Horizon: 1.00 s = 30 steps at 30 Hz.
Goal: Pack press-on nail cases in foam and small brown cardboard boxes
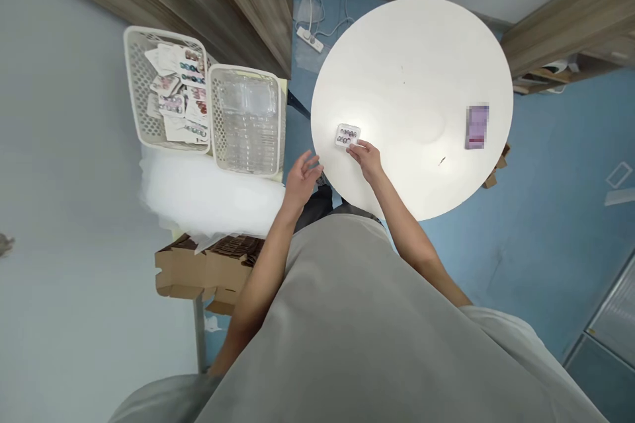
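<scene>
A small white card with coloured dots lies near the left edge of the round white table. My right hand rests on the table just beside it, fingertips touching its lower right corner, fingers loosely curled. My left hand hovers off the table's left edge, fingers apart and holding nothing.
To the left stand a white basket of similar cards and a basket of clear plastic trays, above white foam sheeting and open cardboard boxes. A blurred purple object lies on the table's right side. A power strip lies on the blue floor.
</scene>
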Tool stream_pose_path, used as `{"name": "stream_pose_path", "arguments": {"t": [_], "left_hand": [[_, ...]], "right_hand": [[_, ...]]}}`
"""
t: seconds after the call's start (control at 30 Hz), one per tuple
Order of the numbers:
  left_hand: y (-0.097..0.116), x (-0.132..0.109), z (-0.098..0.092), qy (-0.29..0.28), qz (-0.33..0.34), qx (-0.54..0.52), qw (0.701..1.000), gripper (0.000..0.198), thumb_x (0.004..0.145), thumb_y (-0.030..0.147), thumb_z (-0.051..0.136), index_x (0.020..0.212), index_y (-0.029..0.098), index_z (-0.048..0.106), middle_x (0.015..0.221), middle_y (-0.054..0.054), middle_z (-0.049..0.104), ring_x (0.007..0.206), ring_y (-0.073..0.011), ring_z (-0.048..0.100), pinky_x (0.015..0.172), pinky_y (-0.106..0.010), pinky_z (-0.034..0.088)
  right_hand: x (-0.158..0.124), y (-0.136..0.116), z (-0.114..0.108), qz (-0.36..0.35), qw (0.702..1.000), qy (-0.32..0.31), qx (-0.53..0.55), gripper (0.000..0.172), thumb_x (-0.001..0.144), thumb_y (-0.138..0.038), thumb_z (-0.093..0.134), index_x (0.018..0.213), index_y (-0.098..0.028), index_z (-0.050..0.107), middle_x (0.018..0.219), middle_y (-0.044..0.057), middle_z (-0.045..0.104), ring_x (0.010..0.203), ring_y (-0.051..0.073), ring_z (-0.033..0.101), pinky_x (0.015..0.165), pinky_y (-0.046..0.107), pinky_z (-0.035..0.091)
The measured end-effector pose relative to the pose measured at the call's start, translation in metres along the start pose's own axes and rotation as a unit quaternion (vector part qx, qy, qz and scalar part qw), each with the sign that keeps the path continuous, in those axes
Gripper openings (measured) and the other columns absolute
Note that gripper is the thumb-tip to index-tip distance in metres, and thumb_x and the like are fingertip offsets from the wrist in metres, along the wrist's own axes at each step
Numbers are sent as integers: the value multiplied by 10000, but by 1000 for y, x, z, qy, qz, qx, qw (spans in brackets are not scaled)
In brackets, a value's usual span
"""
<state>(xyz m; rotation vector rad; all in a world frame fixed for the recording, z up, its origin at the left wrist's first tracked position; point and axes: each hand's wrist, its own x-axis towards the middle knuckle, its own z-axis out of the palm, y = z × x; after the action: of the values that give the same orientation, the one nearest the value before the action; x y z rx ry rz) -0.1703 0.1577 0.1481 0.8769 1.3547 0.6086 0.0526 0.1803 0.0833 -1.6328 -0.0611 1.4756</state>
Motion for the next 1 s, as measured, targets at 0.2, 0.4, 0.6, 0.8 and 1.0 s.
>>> {"name": "stream_pose_path", "arguments": {"t": [0.2, 0.4, 0.6, 0.8, 1.0], "left_hand": [[-37, -48, -38, 73, -51, 5, 996, 765, 904, 619, 795, 1523, 201, 628, 1528, -234, 702, 1375, -347, 721, 1176, -541, 569], [-74, -78, -72, 182, -105, 30, 977, 642, 867, 518, 785, 1410, 197, 666, 1463, -227, 730, 1307, -360, 740, 1136, -552, 587], [-99, -72, -105, 250, -120, 222, 935, 629, 907, 354, 773, 1475, 142, 604, 1606, -278, 570, 1512, -441, 556, 1272, -582, 456], [-126, -36, -111, 206, -77, 361, 906, 601, 948, 251, 730, 1507, 108, 563, 1676, -292, 444, 1597, -479, 406, 1324, -608, 374], [-145, -22, -120, 221, -47, 368, 902, 499, 933, 240, 780, 1390, 134, 612, 1558, -264, 496, 1516, -458, 456, 1315, -583, 381]], "right_hand": [[57, 9, 24, 10, 999, 36, -31, 303, 832, -65, 845, 1015, -190, 637, 904, -22, 735, 908, 124, 767, 1027, 290, 671], [81, 8, 33, -6, 993, 74, -87, 302, 848, -71, 799, 1069, -184, 626, 911, -24, 725, 885, 115, 745, 983, 270, 663], [56, 0, 22, -4, 987, 68, -145, 230, 959, -172, 730, 1163, -190, 627, 1074, 29, 727, 790, 101, 728, 879, 261, 673], [4, 4, 7, -23, 985, -16, -170, 208, 947, -260, 779, 1133, -232, 690, 1118, 21, 724, 888, 136, 793, 926, 291, 667], [-43, 15, -3, -33, 978, -75, -193, 259, 913, -347, 844, 1132, -248, 748, 1138, 30, 784, 966, 173, 801, 1008, 361, 649]]}}
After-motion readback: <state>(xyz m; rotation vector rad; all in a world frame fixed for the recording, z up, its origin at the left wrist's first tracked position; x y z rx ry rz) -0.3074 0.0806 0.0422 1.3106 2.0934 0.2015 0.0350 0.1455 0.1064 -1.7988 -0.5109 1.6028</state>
